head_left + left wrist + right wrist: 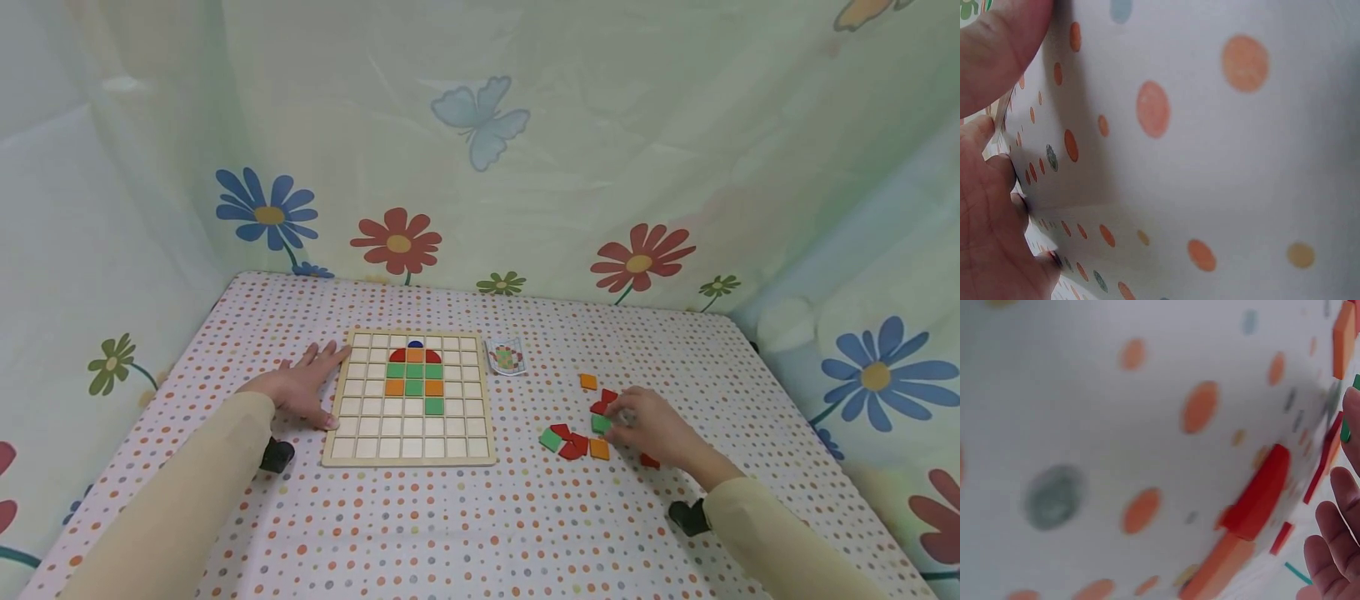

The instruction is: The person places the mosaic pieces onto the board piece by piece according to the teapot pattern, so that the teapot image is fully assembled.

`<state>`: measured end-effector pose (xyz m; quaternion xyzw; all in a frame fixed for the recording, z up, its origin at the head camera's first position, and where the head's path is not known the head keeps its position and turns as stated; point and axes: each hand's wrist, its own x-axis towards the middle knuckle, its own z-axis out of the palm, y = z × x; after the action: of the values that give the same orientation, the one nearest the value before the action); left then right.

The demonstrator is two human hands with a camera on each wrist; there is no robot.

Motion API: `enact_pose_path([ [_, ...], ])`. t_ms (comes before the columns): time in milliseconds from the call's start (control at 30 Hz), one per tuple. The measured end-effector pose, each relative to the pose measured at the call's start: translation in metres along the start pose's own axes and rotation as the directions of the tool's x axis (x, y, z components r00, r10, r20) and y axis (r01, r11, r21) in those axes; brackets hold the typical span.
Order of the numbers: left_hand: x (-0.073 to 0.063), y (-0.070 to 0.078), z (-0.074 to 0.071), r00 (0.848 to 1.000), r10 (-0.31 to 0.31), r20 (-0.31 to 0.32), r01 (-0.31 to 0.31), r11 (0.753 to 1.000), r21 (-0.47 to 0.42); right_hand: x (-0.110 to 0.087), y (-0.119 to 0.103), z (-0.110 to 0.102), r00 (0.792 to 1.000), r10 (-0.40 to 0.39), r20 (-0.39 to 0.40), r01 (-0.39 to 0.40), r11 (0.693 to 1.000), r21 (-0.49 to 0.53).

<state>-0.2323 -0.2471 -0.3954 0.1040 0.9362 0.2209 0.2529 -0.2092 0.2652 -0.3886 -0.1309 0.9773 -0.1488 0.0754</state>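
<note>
My left hand (303, 387) lies spread on the table at the left edge of a wooden grid board (411, 461), its thumb and fingertips right at the frame. On the board, colored tiles form a figure: a blue half-round on top, red curved pieces, green squares and orange squares. To the right of the board my right hand (651, 423) pinches a green square tile (601, 423) between thumb and finger. In the right wrist view the green tile (1345, 430) shows at a fingertip, partly hidden. Red tiles (608, 397) lie beside those fingers.
A small pattern card (506, 357) lies right of the board. Loose tiles are scattered near my right hand: an orange square (588, 381), another orange square (599, 449), a green tile (551, 440) and several red pieces (573, 447). A flowered curtain (480, 208) stands behind the dotted table.
</note>
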Motion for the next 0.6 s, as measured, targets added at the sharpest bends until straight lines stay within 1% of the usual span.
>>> enact_pose_path([
  [233,0.0,-0.001,0.0,1.0,0.004,-0.001,-0.004,1.0,-0.003,0.003,-0.012,-0.004,0.999,-0.034,-0.029,0.035,0.999,0.036],
  [367,0.0,-0.001,-0.001,1.0,0.0,0.0,0.0,1.0,-0.009,0.009,-0.021,-0.003,0.997,-0.062,-0.039,0.064,0.997,0.035],
  [467,0.0,-0.001,-0.001,1.0,-0.006,0.002,0.006,1.0,-0.01,0.014,-0.028,-0.001,0.996,-0.082,-0.036,0.084,0.996,0.043],
  [600,-0.001,0.0,-0.001,1.0,-0.01,0.002,0.01,1.0,-0.007,0.021,-0.039,0.001,0.995,-0.101,-0.023,0.102,0.992,0.078],
])
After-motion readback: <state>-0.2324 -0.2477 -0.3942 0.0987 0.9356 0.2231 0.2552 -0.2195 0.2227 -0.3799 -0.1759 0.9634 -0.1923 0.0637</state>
